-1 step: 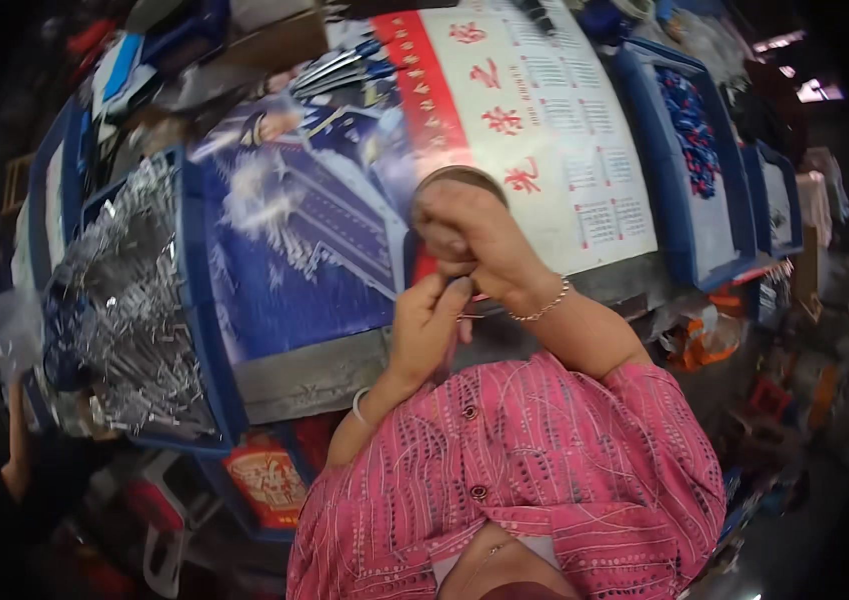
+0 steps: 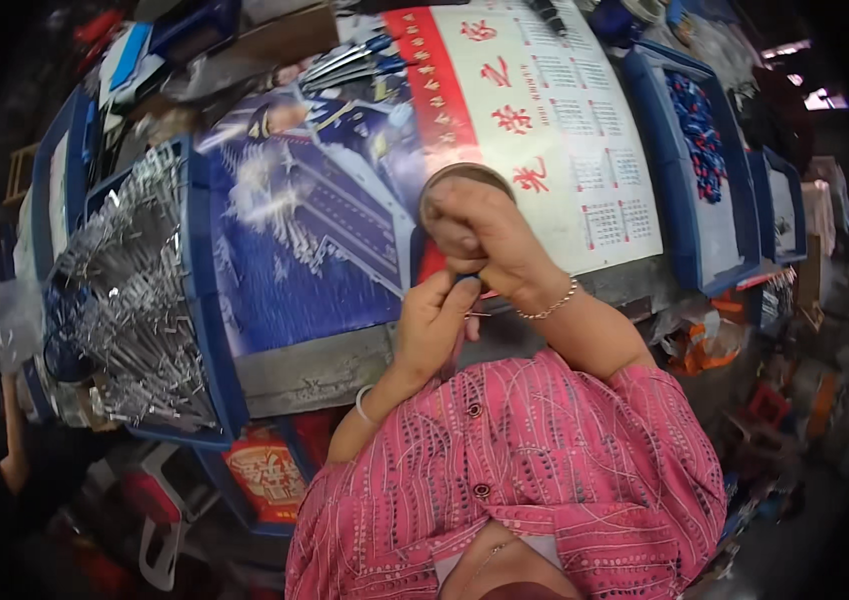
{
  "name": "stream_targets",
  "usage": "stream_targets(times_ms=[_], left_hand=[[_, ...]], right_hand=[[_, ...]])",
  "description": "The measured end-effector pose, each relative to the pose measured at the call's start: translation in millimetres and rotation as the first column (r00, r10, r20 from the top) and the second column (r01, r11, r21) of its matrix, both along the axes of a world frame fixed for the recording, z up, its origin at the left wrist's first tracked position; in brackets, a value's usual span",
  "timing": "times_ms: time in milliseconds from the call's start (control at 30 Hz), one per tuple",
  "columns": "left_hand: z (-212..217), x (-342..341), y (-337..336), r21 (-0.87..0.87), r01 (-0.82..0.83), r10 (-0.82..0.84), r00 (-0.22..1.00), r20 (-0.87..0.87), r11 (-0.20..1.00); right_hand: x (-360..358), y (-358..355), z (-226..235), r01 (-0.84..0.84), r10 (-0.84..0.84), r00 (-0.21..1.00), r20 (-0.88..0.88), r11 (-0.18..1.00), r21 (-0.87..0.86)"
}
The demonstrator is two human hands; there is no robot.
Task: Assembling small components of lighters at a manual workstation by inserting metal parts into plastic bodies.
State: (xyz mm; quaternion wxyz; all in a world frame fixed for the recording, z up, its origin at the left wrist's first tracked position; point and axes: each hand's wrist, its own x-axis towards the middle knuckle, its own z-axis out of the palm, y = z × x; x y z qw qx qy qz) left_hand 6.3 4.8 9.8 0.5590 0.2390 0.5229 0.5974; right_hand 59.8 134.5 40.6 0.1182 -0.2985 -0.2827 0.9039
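Note:
My left hand (image 2: 433, 318) is closed in a pinch, thumb on top of a small dark blue piece (image 2: 465, 279). Thin wire-like ends (image 2: 481, 315) stick out below its fingers. My right hand (image 2: 490, 232) is curled into a fist just above and touches the left fingertips; what lies inside it is hidden. Behind the right fist shows the curved brownish rim of a round object (image 2: 475, 171), mostly covered by the hand. Both hands are over the near part of the workbench, close to my pink shirt.
A blue and white calendar poster (image 2: 565, 190) covers the bench (image 2: 315, 375). On the left, a blue bin (image 2: 207, 330) holds many slim silver metal pieces (image 2: 135, 310). A right-hand blue bin (image 2: 680, 215) contains small blue and red parts (image 2: 697, 135). Dark-handled metal tools (image 2: 350, 65) lie farther back.
The scene has shifted very slightly in the picture and looks sharper. Both hands keep practically the same pose, fingers together at the same place.

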Motion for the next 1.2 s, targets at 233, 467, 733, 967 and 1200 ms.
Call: stream_targets(times_ms=[233, 467, 733, 967, 1200], left_hand=[[-1.1, -17.8, -5.7, -0.033, 0.02, -0.001, 0.873, 0.487, 0.999], [-37.2, -25.9, -17.8, -0.002, 0.196, -0.061, 0.317, 0.946, 0.981], [-62.0, -19.8, -14.9, 0.283, 0.128, -0.292, 0.057, 0.955, 0.951], [-35.6, -23.2, -9.9, 0.019, 0.12, -0.07, 0.433, 0.899, 0.993], [0.0, -22.6, -11.0, -0.106, 0.024, 0.013, 0.944, 0.33, 0.994]], right_hand=[[-5.1, 2.7, -3.0, -0.024, 0.023, 0.996, -0.089, 1.0, 0.0], [-8.7, -3.4, -8.1, -0.083, 0.079, 0.994, -0.075, 0.996, -0.046], [-17.6, -1.4, 1.5, -0.158, 0.158, 0.987, 0.004, 0.987, 0.001], [-19.3, 5.0, -5.9, -0.149, 0.149, 0.989, -0.009, 0.989, 0.021], [-23.9, -7.0, -7.5, -0.131, 0.124, 0.99, 0.067, 0.986, 0.101]])
